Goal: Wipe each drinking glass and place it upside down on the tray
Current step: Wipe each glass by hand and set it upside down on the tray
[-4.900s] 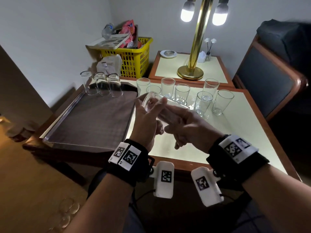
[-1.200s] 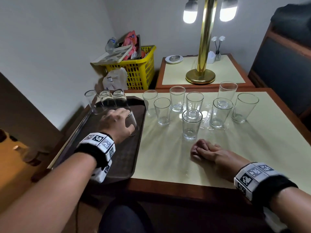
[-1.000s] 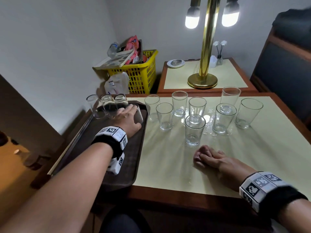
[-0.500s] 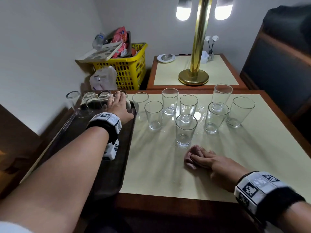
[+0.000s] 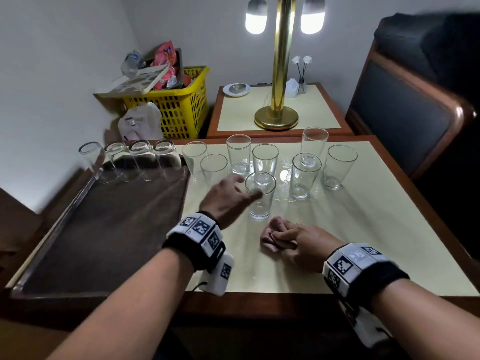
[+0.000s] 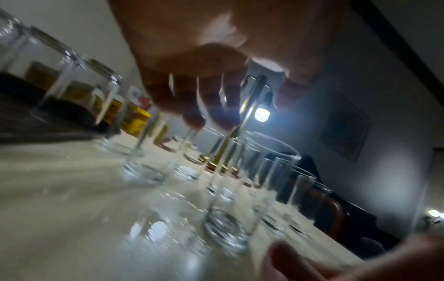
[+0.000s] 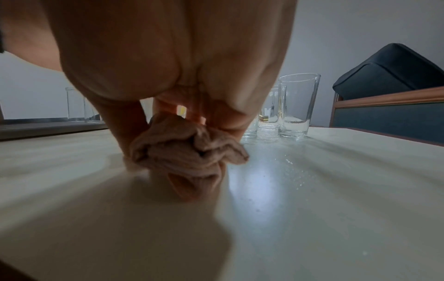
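Note:
Several clear glasses stand upside down along the far edge of the dark brown tray on the left. Several more glasses stand upright on the pale table. My left hand hovers with spread fingers beside the nearest upright glass, its thumb against the glass's side, not gripping it. In the left wrist view that glass sits between the fingers and the thumb. My right hand rests on the table and holds a bunched pink cloth, which the right wrist view shows clenched as the cloth.
Behind the table are a side table with a brass lamp base and a small dish. A full yellow basket and a white bag stand at the back left. A dark padded chair flanks the right edge.
My left hand let go of the upturned glass at the tray's far edge and swung right to the nearest upright glass. The right hand with the cloth stayed put.

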`<state>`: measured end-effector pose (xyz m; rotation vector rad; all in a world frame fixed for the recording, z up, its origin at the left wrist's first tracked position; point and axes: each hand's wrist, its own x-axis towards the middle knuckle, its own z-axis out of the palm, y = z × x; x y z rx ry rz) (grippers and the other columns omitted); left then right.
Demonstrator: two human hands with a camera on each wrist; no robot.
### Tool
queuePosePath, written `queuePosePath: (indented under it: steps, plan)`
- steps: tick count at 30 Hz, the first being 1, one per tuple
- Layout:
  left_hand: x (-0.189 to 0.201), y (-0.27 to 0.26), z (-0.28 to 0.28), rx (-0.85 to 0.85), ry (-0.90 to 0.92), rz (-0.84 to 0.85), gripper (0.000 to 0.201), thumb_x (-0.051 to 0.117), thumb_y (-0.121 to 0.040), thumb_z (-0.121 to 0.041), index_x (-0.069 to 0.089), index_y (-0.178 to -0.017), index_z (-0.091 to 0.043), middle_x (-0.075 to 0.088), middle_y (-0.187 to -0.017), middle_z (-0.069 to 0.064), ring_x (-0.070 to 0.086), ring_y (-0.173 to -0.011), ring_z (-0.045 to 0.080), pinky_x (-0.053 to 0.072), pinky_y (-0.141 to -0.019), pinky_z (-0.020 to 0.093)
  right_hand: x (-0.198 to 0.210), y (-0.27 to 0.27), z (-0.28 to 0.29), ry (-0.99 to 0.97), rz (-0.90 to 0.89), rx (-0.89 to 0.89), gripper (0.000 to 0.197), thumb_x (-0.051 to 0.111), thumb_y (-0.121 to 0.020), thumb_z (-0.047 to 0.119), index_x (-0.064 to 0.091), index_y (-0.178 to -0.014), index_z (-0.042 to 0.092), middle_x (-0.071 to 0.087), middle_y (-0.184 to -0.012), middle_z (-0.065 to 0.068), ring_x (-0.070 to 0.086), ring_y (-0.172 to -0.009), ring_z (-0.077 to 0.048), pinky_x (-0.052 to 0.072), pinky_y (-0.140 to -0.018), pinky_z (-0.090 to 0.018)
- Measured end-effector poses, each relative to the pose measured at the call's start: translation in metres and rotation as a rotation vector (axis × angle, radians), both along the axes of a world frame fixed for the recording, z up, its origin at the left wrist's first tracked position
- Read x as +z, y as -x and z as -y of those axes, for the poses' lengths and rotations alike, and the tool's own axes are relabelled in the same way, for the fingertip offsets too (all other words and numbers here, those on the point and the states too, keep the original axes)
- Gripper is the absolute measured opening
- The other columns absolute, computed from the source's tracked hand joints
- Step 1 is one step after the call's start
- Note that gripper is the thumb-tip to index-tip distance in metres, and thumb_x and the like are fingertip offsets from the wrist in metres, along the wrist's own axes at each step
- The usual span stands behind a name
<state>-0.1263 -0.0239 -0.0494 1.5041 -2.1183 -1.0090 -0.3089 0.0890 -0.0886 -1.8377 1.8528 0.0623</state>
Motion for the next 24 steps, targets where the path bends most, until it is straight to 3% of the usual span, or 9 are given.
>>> queuePosePath:
  steps: [2, 4, 6, 9, 12, 14, 17, 20, 24]
  plan:
    - [-0.011, 0.015, -0.005, -0.034, -0.1, 0.003, 0.099, 0.082, -0.069, -0.061, 0.039, -0.149, -0.022, 0.06, -0.135, 0.009, 0.058, -0.121, 0.027, 0.047, -0.105, 0.041, -0.001, -0.002, 0.0, 0.01, 0.019, -0.003, 0.041, 0.061, -0.096, 0.019, 0.063, -0.136, 0.028, 0.052, -0.148, 0.0, 0.054, -0.119, -0.016, 0.039, -0.095, -0.023]
    - [-0.015, 0.024, -0.006, 0.007, -0.111, -0.077, 0.1, 0.089, -0.069, -0.051, 0.038, -0.149, -0.021, 0.055, -0.144, 0.009, 0.055, -0.128, 0.026, 0.044, -0.109, 0.039, -0.002, -0.004, -0.001, 0.033, 0.034, -0.041, 0.034, 0.062, -0.095, 0.018, 0.069, -0.127, 0.026, 0.062, -0.136, -0.004, 0.059, -0.109, -0.021, 0.038, -0.085, -0.021]
    - [-0.016, 0.03, -0.006, 0.037, -0.056, -0.085, 0.084, 0.089, -0.071, -0.048, 0.047, -0.139, -0.023, 0.062, -0.136, 0.002, 0.059, -0.122, 0.023, 0.045, -0.106, 0.038, -0.004, -0.004, -0.006, 0.078, 0.043, -0.113, 0.028, 0.065, -0.092, 0.02, 0.075, -0.118, 0.029, 0.071, -0.121, -0.004, 0.065, -0.104, -0.026, 0.043, -0.083, -0.022]
    - [-0.004, 0.026, -0.017, 0.111, 0.046, -0.075, 0.075, 0.077, -0.066, -0.074, 0.053, -0.123, -0.031, 0.066, -0.112, -0.007, 0.063, -0.108, 0.02, 0.041, -0.105, 0.046, 0.007, -0.002, -0.019, 0.126, 0.138, -0.196, 0.02, 0.066, -0.093, 0.02, 0.08, -0.106, 0.026, 0.072, -0.098, -0.002, 0.068, -0.086, -0.019, 0.043, -0.07, -0.017]
    - [0.017, 0.012, -0.034, 0.308, -0.058, -0.519, 0.089, 0.065, -0.051, -0.088, 0.059, -0.112, -0.023, 0.065, -0.096, 0.003, 0.062, -0.09, 0.024, 0.052, -0.085, 0.039, 0.026, 0.008, -0.031, 0.217, 0.374, -0.404, 0.013, 0.068, -0.093, 0.015, 0.081, -0.095, 0.02, 0.06, -0.057, 0.013, 0.051, -0.038, -0.003, 0.038, -0.037, -0.018]
    - [0.024, 0.003, -0.052, 0.373, -0.225, -0.708, 0.086, 0.062, -0.056, -0.088, 0.058, -0.113, -0.024, 0.059, -0.098, 0.004, 0.059, -0.094, 0.024, 0.054, -0.08, 0.038, 0.044, 0.014, -0.039, 0.282, 0.464, -0.489, 0.015, 0.066, -0.093, 0.01, 0.079, -0.091, 0.018, 0.054, -0.039, 0.012, 0.05, -0.03, -0.011, 0.039, -0.035, -0.021]
    - [0.029, -0.01, -0.085, 0.309, -0.55, -0.714, 0.069, 0.074, -0.071, -0.064, 0.054, -0.124, -0.025, 0.05, -0.118, 0.01, 0.055, -0.11, 0.034, 0.058, -0.084, 0.051, 0.08, 0.012, -0.053, 0.453, 0.571, -0.493, 0.018, 0.064, -0.094, 0.009, 0.077, -0.1, 0.019, 0.063, -0.056, 0.004, 0.055, -0.035, -0.019, 0.046, -0.038, -0.026]
    - [0.019, -0.02, -0.116, 0.141, -0.615, -0.681, 0.07, 0.08, -0.053, -0.023, 0.056, -0.118, -0.015, 0.055, -0.115, 0.006, 0.059, -0.088, 0.026, 0.053, -0.063, 0.034, 0.108, 0.001, -0.065, 0.635, 0.553, -0.362, 0.02, 0.07, -0.089, 0.024, 0.075, -0.108, 0.02, 0.073, -0.087, -0.005, 0.063, -0.049, -0.015, 0.051, -0.043, -0.029]
    - [0.0, -0.032, -0.149, 0.112, -0.575, -0.773, 0.069, 0.083, -0.059, -0.017, 0.06, -0.123, -0.009, 0.068, -0.099, 0.006, 0.059, -0.061, 0.018, 0.047, -0.054, 0.027, 0.111, -0.021, -0.078, 0.666, 0.429, -0.058, 0.036, 0.067, -0.089, 0.005, 0.072, -0.122, 0.019, 0.074, -0.105, -0.002, 0.07, -0.089, -0.018, 0.06, -0.077, -0.03]
